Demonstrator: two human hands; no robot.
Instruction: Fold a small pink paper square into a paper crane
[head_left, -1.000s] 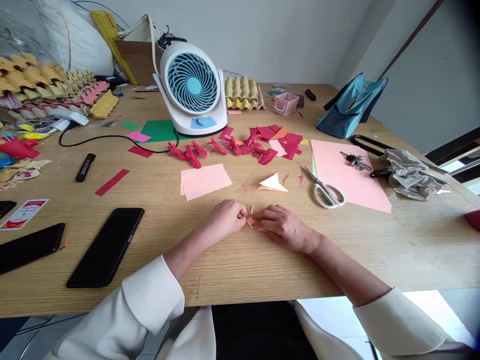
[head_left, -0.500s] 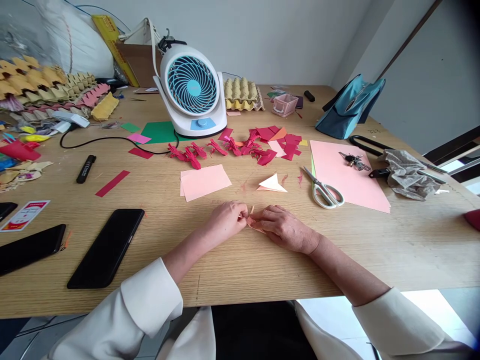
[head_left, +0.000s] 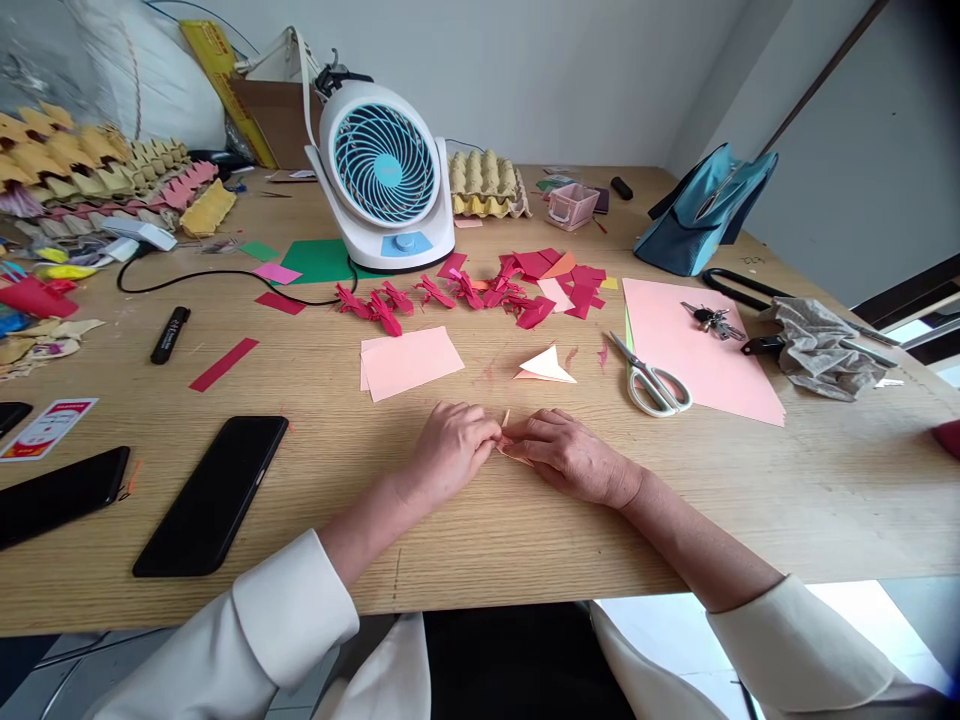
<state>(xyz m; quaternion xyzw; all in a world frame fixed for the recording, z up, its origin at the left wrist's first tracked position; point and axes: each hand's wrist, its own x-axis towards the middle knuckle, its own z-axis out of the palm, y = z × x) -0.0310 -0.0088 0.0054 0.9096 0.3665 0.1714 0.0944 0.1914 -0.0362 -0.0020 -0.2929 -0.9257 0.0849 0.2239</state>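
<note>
Between my hands on the wooden table lies a small folded piece of pink paper, mostly covered by my fingers. My left hand is closed, its thumb and fingertips pinching the paper's left end. From the other side my right hand presses its bent fingers onto the same paper. A second folded paper piece, pale pink with pointed tips, rests just beyond my hands. To its left lie pink paper rectangles, overlapping. White-handled scissors lie partly open to the right.
A white fan stands at the back, with red paper figures and red scraps before it. Large pink sheets carry keys at right. A black phone and a marker lie left; a blue bag stands back right.
My left hand has shifted slightly, its fingers now straighter and closer to my right hand at the folded paper. My right hand stays nearly still.
</note>
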